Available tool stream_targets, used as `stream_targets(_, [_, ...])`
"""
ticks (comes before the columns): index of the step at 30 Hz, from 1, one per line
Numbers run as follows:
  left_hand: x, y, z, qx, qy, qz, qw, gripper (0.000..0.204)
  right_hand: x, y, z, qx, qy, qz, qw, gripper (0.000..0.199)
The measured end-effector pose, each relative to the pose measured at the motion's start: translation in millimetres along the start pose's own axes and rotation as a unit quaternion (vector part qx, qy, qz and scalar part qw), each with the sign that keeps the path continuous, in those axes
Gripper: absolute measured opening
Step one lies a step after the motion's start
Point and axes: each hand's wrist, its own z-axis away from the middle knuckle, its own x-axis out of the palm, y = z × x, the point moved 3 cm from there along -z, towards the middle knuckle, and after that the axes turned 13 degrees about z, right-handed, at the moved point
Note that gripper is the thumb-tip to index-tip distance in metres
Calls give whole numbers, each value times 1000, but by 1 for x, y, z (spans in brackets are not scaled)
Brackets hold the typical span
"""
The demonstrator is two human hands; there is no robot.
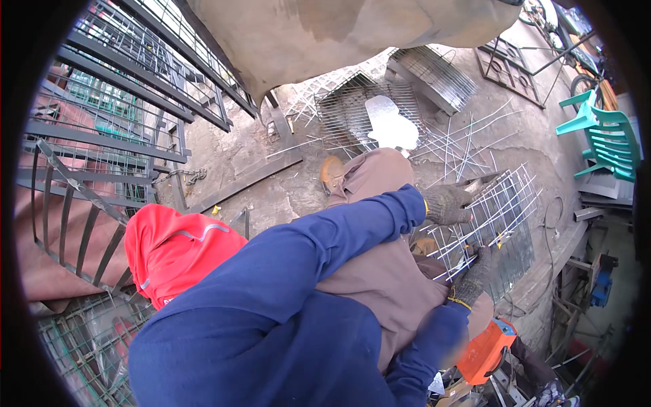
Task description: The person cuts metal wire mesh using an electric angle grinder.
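Note:
A wire grid [503, 203] of thin crossed silvery rods lies tilted in front of my knees. My left hand [447, 204], in a dark grey knitted glove, is closed on the grid's left edge. My right hand [472, 277], gloved alike with a yellow cuff edge, is closed at the grid's lower edge, its fingertips partly hidden among the rods. A small orange-yellow spot shows by those fingertips; I cannot make out what it is. Beneath the grid sits a dark slatted or meshed panel [515, 261].
Loose rods [464, 146] lie scattered ahead, beside wire-grid boxes [434, 74]. Black steel frames [122, 74] stand at left. An orange boxy machine [486, 353] is at lower right, a green plastic chair [607, 139] at far right. Red cloth [180, 254] lies against my blue sleeve. Tan sheeting [339, 41] hangs overhead.

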Motion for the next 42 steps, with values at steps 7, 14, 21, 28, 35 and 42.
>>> stream_targets(7, [-3, -2, -10, 23, 44, 29, 998, 55, 9, -21, 5, -61, 35, 95, 993, 54])
stream_targets(14, [3, -14, -7, -42, 19, -44, 998, 61, 8, -4, 1, -116, 43, 322, 939, 61])
stream_targets(21, [9, -9, -3, -25, 34, -64, 997, 57, 24, -15, 13, -176, 7, 409, 895, 55])
stream_targets(28, [-19, 22, 11, -89, -116, -53, 988, 65, 30, -16, 16, -177, -26, 449, 875, 43])
stream_targets(35, [-166, -61, 44, -12, 242, 196, 950, 44, 26, -17, 12, -229, 4, 530, 816, 35])
stream_targets(42, [-188, -302, 143, -421, 507, 144, 738, 62, 30, -32, 15, -209, 3, 537, 817, 30])
